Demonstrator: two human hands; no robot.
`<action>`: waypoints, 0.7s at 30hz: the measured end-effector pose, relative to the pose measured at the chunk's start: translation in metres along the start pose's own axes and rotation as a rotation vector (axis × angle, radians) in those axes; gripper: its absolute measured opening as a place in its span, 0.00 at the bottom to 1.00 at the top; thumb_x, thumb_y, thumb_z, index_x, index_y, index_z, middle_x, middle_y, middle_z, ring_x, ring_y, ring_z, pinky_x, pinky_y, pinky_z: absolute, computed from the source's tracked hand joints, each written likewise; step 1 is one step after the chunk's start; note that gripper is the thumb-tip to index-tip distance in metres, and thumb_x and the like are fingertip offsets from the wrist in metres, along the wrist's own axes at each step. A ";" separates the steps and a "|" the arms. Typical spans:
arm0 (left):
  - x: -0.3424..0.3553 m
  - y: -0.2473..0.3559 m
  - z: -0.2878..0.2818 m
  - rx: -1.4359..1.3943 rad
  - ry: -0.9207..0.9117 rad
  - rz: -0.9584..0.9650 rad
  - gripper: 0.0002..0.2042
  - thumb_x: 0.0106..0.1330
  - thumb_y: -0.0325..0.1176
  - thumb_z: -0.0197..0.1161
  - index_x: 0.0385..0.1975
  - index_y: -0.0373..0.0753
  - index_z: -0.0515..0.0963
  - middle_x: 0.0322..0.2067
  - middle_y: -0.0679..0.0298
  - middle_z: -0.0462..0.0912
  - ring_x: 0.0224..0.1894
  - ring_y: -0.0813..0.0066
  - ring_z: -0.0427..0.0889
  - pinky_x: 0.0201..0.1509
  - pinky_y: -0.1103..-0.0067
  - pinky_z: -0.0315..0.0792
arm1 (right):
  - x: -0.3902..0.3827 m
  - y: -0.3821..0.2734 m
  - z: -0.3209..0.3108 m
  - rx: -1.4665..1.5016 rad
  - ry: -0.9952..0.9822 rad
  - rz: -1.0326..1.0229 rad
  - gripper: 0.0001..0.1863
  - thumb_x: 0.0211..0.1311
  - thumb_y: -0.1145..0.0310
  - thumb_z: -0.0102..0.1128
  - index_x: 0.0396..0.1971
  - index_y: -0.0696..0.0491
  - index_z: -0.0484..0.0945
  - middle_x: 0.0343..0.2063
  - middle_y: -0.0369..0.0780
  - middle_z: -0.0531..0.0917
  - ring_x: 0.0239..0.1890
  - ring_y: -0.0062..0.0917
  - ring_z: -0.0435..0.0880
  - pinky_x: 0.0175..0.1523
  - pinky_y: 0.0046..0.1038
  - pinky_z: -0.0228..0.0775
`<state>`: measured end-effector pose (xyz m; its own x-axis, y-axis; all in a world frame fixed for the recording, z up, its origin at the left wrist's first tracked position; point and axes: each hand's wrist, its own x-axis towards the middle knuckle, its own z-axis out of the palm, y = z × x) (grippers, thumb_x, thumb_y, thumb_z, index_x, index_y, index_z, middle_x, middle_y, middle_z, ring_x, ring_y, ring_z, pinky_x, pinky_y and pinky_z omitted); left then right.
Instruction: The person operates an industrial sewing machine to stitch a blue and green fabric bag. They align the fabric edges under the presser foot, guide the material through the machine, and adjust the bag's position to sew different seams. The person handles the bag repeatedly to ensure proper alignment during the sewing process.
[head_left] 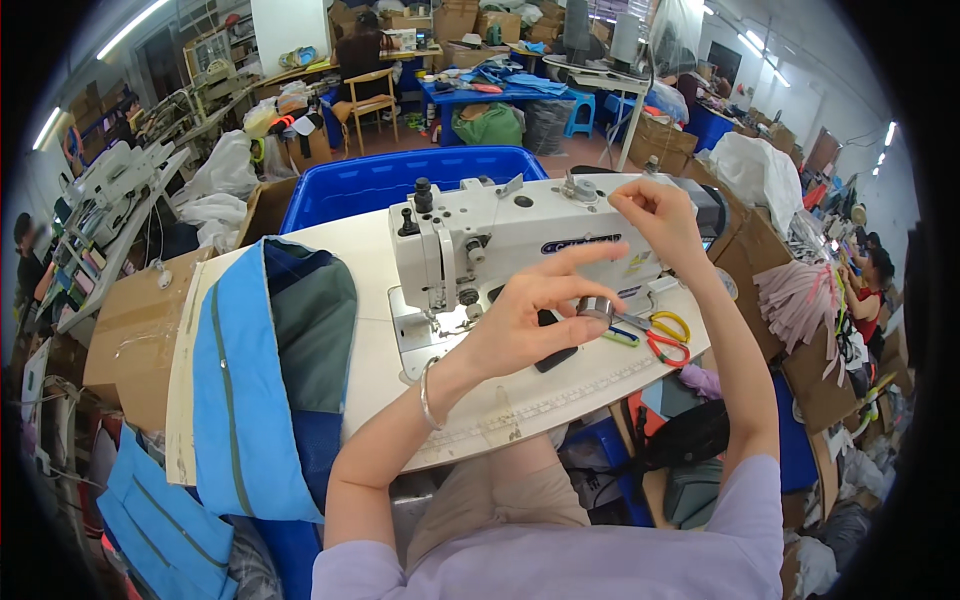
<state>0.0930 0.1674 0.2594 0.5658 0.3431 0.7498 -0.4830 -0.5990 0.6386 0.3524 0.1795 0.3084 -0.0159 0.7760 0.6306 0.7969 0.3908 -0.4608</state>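
Between the thumb and fingers of my left hand (pixel 535 308) is a small round metal bobbin case (pixel 596 308), held up in front of the white sewing machine (pixel 530 235). My right hand (pixel 655 215) is raised higher, over the machine's right end, with thumb and fingertips pinched together. Any thread between those fingertips is too fine to make out. Below the hands, scissors with red and yellow handles (pixel 668 338) lie on the machine table (pixel 590 395), beside a small green-handled tool (pixel 620 336). A dark, flat object (pixel 556 358) is partly hidden behind my left hand.
Blue and grey sewn fabric (pixel 240 370) drapes over the table's left side. A blue bin (pixel 420 170) stands behind the machine. Cardboard boxes (pixel 150 340) and pale pink strips (pixel 800 300) flank the table. More blue pieces (pixel 165 515) hang at lower left.
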 end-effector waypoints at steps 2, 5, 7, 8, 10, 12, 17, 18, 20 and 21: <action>-0.002 -0.003 0.001 -0.162 0.014 -0.131 0.11 0.68 0.29 0.64 0.46 0.34 0.85 0.63 0.55 0.77 0.41 0.82 0.81 0.36 0.86 0.73 | 0.016 0.009 0.001 -0.100 -0.012 0.033 0.11 0.61 0.65 0.71 0.33 0.59 0.87 0.18 0.34 0.81 0.22 0.14 0.73 0.28 0.23 0.65; 0.001 -0.004 0.005 -0.243 0.134 -0.294 0.11 0.69 0.31 0.63 0.46 0.32 0.84 0.53 0.57 0.82 0.35 0.82 0.83 0.36 0.85 0.75 | 0.043 0.032 0.007 -0.193 -0.026 0.015 0.13 0.58 0.62 0.72 0.33 0.58 0.88 0.20 0.39 0.83 0.21 0.19 0.77 0.30 0.26 0.68; 0.000 -0.005 0.005 -0.225 0.216 -0.365 0.12 0.70 0.32 0.62 0.47 0.31 0.84 0.42 0.60 0.85 0.30 0.82 0.83 0.35 0.85 0.75 | 0.052 0.041 0.017 -0.209 -0.026 -0.010 0.14 0.57 0.61 0.72 0.33 0.57 0.88 0.20 0.40 0.85 0.21 0.21 0.79 0.30 0.27 0.70; -0.001 -0.010 0.000 -0.221 0.245 -0.384 0.13 0.71 0.33 0.62 0.47 0.31 0.84 0.37 0.62 0.85 0.27 0.82 0.82 0.34 0.85 0.75 | 0.057 0.039 0.027 -0.215 -0.031 -0.016 0.13 0.57 0.61 0.72 0.33 0.57 0.88 0.20 0.40 0.85 0.21 0.20 0.79 0.30 0.26 0.70; -0.001 -0.011 -0.004 -0.221 0.296 -0.412 0.13 0.71 0.34 0.62 0.48 0.32 0.84 0.28 0.67 0.83 0.24 0.83 0.81 0.32 0.86 0.73 | 0.058 0.034 0.027 -0.107 -0.091 0.076 0.13 0.58 0.62 0.72 0.32 0.58 0.88 0.20 0.38 0.84 0.22 0.18 0.79 0.30 0.24 0.69; -0.002 -0.009 -0.008 -0.225 0.354 -0.427 0.14 0.71 0.35 0.62 0.49 0.32 0.84 0.22 0.70 0.80 0.22 0.83 0.80 0.31 0.86 0.72 | 0.053 0.014 0.015 0.126 -0.212 0.261 0.13 0.59 0.62 0.72 0.31 0.59 0.88 0.21 0.35 0.84 0.23 0.16 0.79 0.31 0.22 0.69; 0.001 -0.008 -0.012 -0.224 0.383 -0.418 0.14 0.71 0.35 0.62 0.49 0.32 0.85 0.23 0.71 0.79 0.22 0.84 0.79 0.30 0.86 0.71 | 0.050 0.024 -0.010 0.101 -0.348 0.267 0.13 0.59 0.62 0.71 0.30 0.58 0.88 0.20 0.33 0.83 0.24 0.13 0.78 0.31 0.20 0.68; 0.002 -0.007 -0.010 -0.228 0.382 -0.414 0.14 0.71 0.35 0.62 0.49 0.32 0.85 0.22 0.71 0.79 0.22 0.84 0.79 0.30 0.86 0.71 | 0.053 0.030 -0.015 0.059 -0.347 0.271 0.13 0.58 0.62 0.71 0.30 0.58 0.88 0.20 0.34 0.83 0.24 0.13 0.78 0.31 0.20 0.68; 0.002 -0.004 -0.007 -0.229 0.373 -0.418 0.14 0.71 0.34 0.62 0.48 0.32 0.85 0.22 0.71 0.78 0.22 0.84 0.79 0.29 0.86 0.71 | 0.062 0.039 -0.016 -0.002 -0.290 0.287 0.13 0.58 0.61 0.71 0.28 0.59 0.87 0.20 0.34 0.83 0.24 0.14 0.79 0.31 0.21 0.69; 0.002 -0.004 -0.006 -0.227 0.368 -0.418 0.14 0.71 0.33 0.62 0.48 0.32 0.85 0.22 0.71 0.78 0.22 0.84 0.79 0.29 0.86 0.71 | 0.066 0.043 -0.011 -0.014 -0.268 0.276 0.13 0.58 0.61 0.71 0.28 0.59 0.87 0.20 0.34 0.83 0.24 0.14 0.79 0.31 0.21 0.68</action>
<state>0.0923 0.1746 0.2598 0.4899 0.7682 0.4121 -0.4227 -0.2041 0.8830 0.3927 0.2423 0.3370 0.0443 0.9538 0.2972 0.8016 0.1436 -0.5803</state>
